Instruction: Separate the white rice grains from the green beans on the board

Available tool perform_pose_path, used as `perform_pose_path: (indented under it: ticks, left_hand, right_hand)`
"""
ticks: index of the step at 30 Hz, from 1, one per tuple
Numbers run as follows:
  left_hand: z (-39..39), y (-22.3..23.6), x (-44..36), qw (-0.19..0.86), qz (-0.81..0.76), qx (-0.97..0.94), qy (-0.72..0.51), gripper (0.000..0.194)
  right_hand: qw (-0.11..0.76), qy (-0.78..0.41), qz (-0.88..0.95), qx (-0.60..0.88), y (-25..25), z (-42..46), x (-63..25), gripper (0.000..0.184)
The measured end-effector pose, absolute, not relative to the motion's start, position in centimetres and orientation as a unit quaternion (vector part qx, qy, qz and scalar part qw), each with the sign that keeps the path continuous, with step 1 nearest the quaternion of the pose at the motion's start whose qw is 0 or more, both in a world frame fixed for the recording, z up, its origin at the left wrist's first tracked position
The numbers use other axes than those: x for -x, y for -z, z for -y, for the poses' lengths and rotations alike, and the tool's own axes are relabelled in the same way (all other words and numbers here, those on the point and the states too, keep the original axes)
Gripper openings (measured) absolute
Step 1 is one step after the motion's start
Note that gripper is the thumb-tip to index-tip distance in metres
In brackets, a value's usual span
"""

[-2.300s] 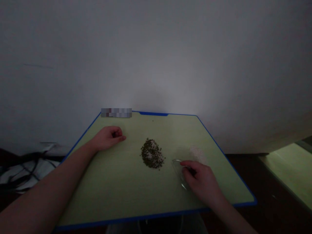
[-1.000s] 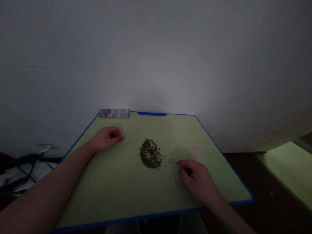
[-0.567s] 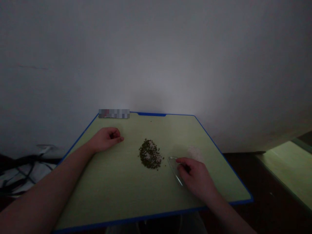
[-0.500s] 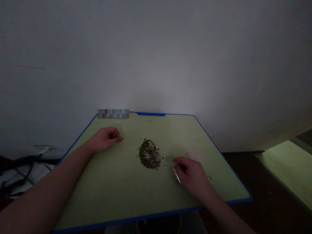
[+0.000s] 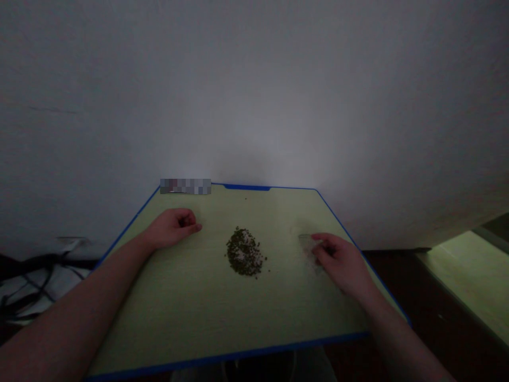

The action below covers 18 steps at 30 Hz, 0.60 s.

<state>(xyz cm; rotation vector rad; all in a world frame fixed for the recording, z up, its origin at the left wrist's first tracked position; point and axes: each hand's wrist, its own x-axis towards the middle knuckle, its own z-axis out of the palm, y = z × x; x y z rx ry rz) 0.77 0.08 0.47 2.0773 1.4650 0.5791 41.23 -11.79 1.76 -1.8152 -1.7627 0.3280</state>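
Note:
My left hand [image 5: 172,227] rests curled on the pale green desktop [image 5: 159,302], holding nothing, with its fingers closed and pointing toward a heap of small dark green beans mixed with white grains [image 5: 242,252]. The heap lies near the middle and touches neither hand. My right hand [image 5: 338,260] pinches a clear plastic piece [image 5: 307,244] against the desktop. The piece sits where a small pale pile of white grains [image 5: 316,260] lay, and that pile is mostly hidden beneath my fingers.
The desk has a blue edge and stands against a white wall [image 5: 254,106]. A blurred patch [image 5: 185,186] covers its back left corner. Dark cables on white cloth [image 5: 35,278] lie low at the left, and another green desk [image 5: 469,276] shows at the right.
My right hand has moved up and to the right with the clear piece, from beside the bean heap onto the white grains. My left hand has not moved.

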Motion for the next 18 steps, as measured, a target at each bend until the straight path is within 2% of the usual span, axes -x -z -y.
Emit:
perform_pose_path:
  ticks: [3, 7, 12, 18]
  left_hand:
    - [-0.2, -0.2, -0.6, 0.27, -0.541, -0.767, -0.214, 0.032]
    - [-0.4, 0.0, -0.4, 0.262, -0.538, -0.772, -0.214, 0.031]
    - [-0.1, -0.3, -0.6, 0.252, -0.545, -0.772, -0.208, 0.031]
    - [0.0, -0.5, -0.8, 0.256, -0.538, -0.776, -0.207, 0.032]
  right_hand:
    - [0.293, -0.098, 0.693, 0.652, -3.4, 9.1, -42.2, 0.047]
    - [0.243, -0.086, 0.766, 0.589, -4.3, 5.3, -42.4, 0.026]
    - [0.176, -0.093, 0.822, 0.534, -2.7, 3.8, -43.2, 0.03]
    - [0.138, -0.094, 0.853, 0.495, -2.2, 7.0, -45.3, 0.034]
